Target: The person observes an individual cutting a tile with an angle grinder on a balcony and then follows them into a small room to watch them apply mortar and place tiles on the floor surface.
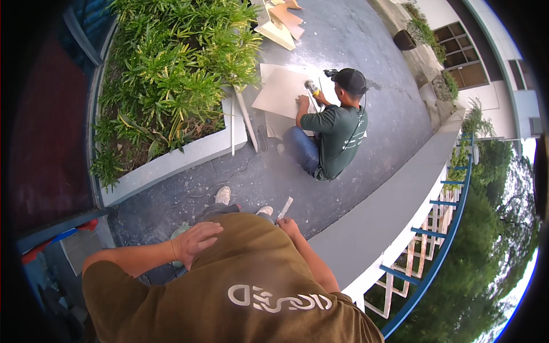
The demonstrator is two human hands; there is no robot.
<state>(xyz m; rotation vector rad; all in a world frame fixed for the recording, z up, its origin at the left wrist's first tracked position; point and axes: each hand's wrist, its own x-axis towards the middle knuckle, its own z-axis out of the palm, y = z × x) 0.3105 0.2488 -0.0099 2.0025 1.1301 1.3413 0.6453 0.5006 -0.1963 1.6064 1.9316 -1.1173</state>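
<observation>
Pale strip (285, 207), its near end clamped in the right hand (290, 227) above the grey floor (269, 180) near the ledge (366, 223)'s left edge, could drop if that end-only grip loosens, the left hand (196, 242)'s fingers lying loosely together.

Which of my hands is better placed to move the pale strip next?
Probably your right hand: it holds the pale strip, while your left hand is by your brown shirt, farther away.

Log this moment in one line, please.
Left hand: open, by brown shirt | Right hand: gripping whitish flat strip | Co-worker: holding yellow power tool at pale board
</observation>
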